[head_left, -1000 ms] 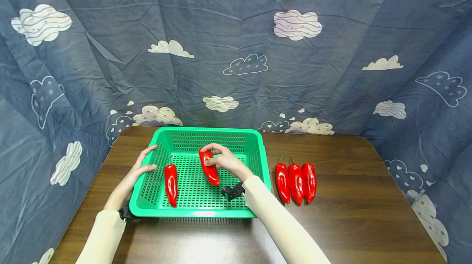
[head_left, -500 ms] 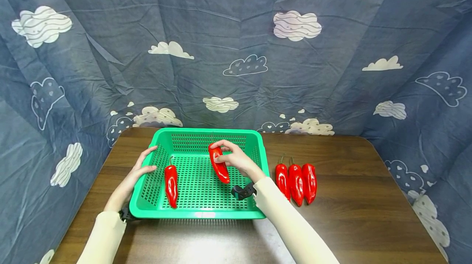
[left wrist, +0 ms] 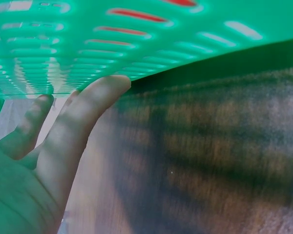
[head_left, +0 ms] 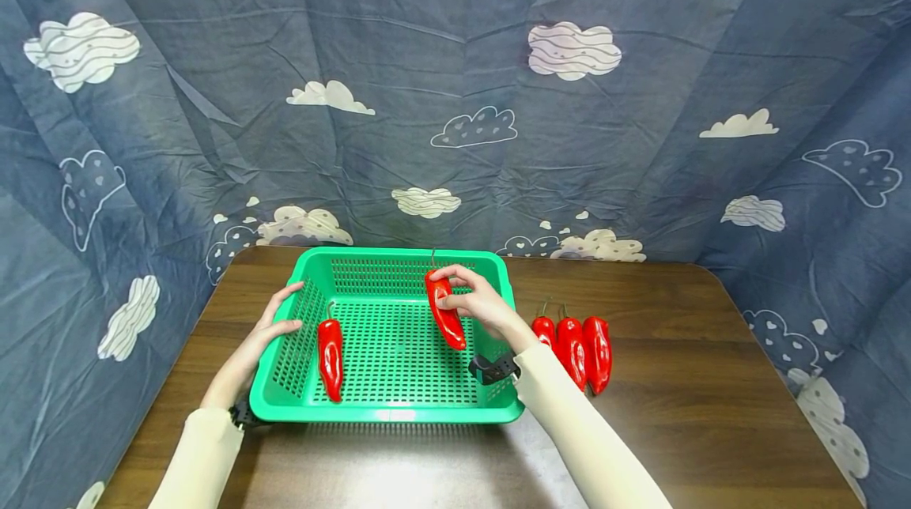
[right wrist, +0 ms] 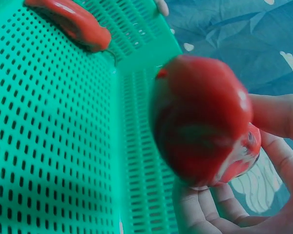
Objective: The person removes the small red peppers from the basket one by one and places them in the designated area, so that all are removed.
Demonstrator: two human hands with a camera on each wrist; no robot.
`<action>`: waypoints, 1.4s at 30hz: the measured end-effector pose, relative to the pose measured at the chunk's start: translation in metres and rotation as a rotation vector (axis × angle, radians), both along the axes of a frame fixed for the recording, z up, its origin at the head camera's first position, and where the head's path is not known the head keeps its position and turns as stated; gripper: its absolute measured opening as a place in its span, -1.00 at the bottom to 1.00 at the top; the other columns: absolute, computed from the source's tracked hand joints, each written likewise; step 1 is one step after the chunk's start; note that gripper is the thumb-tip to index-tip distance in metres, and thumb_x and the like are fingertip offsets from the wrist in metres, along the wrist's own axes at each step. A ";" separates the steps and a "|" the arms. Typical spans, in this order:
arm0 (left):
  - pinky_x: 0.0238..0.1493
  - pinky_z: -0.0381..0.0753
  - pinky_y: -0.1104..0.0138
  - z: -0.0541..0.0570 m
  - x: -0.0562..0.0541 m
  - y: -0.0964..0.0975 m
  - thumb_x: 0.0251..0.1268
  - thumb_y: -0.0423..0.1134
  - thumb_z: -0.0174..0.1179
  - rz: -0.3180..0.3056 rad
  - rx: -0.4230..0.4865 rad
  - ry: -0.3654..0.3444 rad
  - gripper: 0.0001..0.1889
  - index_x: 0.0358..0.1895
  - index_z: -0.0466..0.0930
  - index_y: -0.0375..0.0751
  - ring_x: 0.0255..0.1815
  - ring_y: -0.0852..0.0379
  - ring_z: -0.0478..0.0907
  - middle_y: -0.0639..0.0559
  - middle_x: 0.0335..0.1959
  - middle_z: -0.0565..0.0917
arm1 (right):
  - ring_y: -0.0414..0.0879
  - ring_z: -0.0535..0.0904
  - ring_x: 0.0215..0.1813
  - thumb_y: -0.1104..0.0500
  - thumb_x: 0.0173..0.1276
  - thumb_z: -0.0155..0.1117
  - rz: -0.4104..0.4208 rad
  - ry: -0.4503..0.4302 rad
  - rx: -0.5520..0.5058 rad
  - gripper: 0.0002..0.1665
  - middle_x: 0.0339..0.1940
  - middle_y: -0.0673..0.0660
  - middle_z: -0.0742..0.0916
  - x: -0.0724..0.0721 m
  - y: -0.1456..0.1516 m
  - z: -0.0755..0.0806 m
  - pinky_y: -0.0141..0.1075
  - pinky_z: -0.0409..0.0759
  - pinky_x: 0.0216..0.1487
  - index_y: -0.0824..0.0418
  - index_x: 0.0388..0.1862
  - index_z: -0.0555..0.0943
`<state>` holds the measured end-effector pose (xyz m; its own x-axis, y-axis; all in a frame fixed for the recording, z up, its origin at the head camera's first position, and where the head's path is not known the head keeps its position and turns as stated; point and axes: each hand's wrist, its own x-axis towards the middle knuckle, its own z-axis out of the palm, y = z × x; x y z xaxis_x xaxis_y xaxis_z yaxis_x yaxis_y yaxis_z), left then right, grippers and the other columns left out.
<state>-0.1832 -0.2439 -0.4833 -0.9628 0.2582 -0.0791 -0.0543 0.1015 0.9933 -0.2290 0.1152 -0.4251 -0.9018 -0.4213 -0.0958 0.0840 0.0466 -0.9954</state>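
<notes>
My right grip [head_left: 481, 303] pinches a red pepper [head_left: 451, 326] near its broad stem end, probably for a surer hold, over the right half of the green basket [head_left: 384, 414], while my left grip [head_left: 255, 341], fingers spread, touches the basket's left side, seemingly to steady it.

Gripping a pepper [head_left: 454, 329], the right hand [head_left: 482, 303] is now farther right and slightly higher in the frame than a second ago. Its sleeve [head_left: 584, 426], shifted right too, now hides the leftmost table pepper's [head_left: 544, 329] lower end.
</notes>
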 end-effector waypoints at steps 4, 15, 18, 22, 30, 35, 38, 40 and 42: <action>0.16 0.14 -0.11 -0.001 0.001 0.000 0.41 -0.28 -0.08 0.000 -0.002 0.002 -0.30 0.53 -0.16 0.07 0.39 -0.25 -0.11 -0.10 0.51 -0.27 | 0.00 0.56 -0.25 0.47 0.19 0.20 -0.019 -0.001 -0.002 -0.54 -0.08 0.27 0.50 0.001 0.008 0.002 -0.23 0.58 -0.24 0.40 0.11 0.46; 0.10 0.28 0.04 -0.001 0.001 -0.001 0.43 -0.28 -0.09 -0.004 0.011 -0.007 -0.31 0.53 -0.17 0.07 0.35 -0.23 -0.02 -0.12 0.50 -0.25 | 0.00 0.55 -0.19 0.44 0.22 0.20 -0.034 0.030 0.046 -0.52 -0.02 0.28 0.47 0.005 0.030 0.006 -0.22 0.58 -0.21 0.40 0.15 0.44; 0.17 0.16 -0.07 -0.001 0.001 0.000 0.42 -0.28 -0.08 0.001 0.001 0.003 -0.31 0.53 -0.16 0.04 0.39 -0.23 -0.10 -0.12 0.51 -0.27 | 0.00 0.55 -0.17 0.43 0.22 0.21 -0.042 0.038 0.055 -0.52 0.00 0.29 0.48 0.007 0.036 0.007 -0.20 0.58 -0.19 0.38 0.15 0.45; 0.20 0.04 -0.16 0.000 0.000 0.000 0.41 -0.29 -0.07 0.005 -0.001 0.010 -0.31 0.53 -0.15 0.01 0.41 -0.24 -0.15 -0.13 0.51 -0.26 | 0.02 0.55 -0.14 0.42 0.22 0.22 -0.054 0.044 0.054 -0.52 0.02 0.30 0.48 0.008 0.042 0.007 -0.19 0.58 -0.17 0.35 0.16 0.46; 0.18 0.10 -0.12 0.001 0.000 0.000 0.41 -0.29 -0.09 0.004 0.003 -0.002 -0.31 0.53 -0.16 0.06 0.40 -0.24 -0.14 -0.11 0.51 -0.27 | 0.00 0.55 -0.23 0.46 0.23 0.19 -0.055 0.072 0.017 -0.51 -0.05 0.28 0.47 0.010 0.053 0.010 -0.26 0.58 -0.26 0.39 0.16 0.43; 0.11 0.24 0.03 0.001 0.000 0.000 0.43 -0.29 -0.10 0.001 0.008 -0.004 -0.31 0.53 -0.16 0.07 0.37 -0.21 -0.06 -0.11 0.50 -0.26 | -0.01 0.55 -0.19 0.45 0.24 0.19 -0.071 0.089 0.028 -0.52 -0.04 0.26 0.49 0.011 0.061 0.011 -0.24 0.59 -0.22 0.38 0.16 0.43; 0.05 0.34 0.08 0.001 0.001 0.001 0.44 -0.29 -0.11 -0.005 0.033 -0.020 -0.32 0.53 -0.17 0.09 0.31 -0.23 0.05 -0.12 0.49 -0.23 | 0.00 0.54 -0.15 0.45 0.24 0.19 -0.082 0.097 0.040 -0.52 -0.01 0.28 0.51 0.011 0.068 0.011 -0.22 0.58 -0.17 0.37 0.17 0.43; 0.02 0.38 0.11 0.002 0.001 0.001 0.44 -0.29 -0.12 -0.006 0.040 -0.023 -0.32 0.53 -0.17 0.10 0.29 -0.23 0.08 -0.13 0.49 -0.23 | 0.00 0.54 -0.14 0.43 0.25 0.19 -0.095 0.096 0.046 -0.52 0.02 0.28 0.51 0.012 0.072 0.012 -0.21 0.58 -0.16 0.36 0.17 0.43; 0.00 0.40 0.09 0.002 0.002 0.001 0.45 -0.28 -0.12 -0.008 0.051 -0.031 -0.33 0.53 -0.17 0.11 0.27 -0.26 0.11 -0.13 0.48 -0.22 | 0.00 0.55 -0.13 0.42 0.25 0.21 -0.108 0.092 0.051 -0.51 0.04 0.30 0.51 0.013 0.076 0.012 -0.21 0.58 -0.16 0.35 0.18 0.44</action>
<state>-0.1816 -0.2432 -0.4812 -0.9580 0.2701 -0.0959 -0.0851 0.0515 0.9950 -0.2163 0.1912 -0.4134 -0.9476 -0.3182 -0.0298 0.0000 0.0931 -0.9957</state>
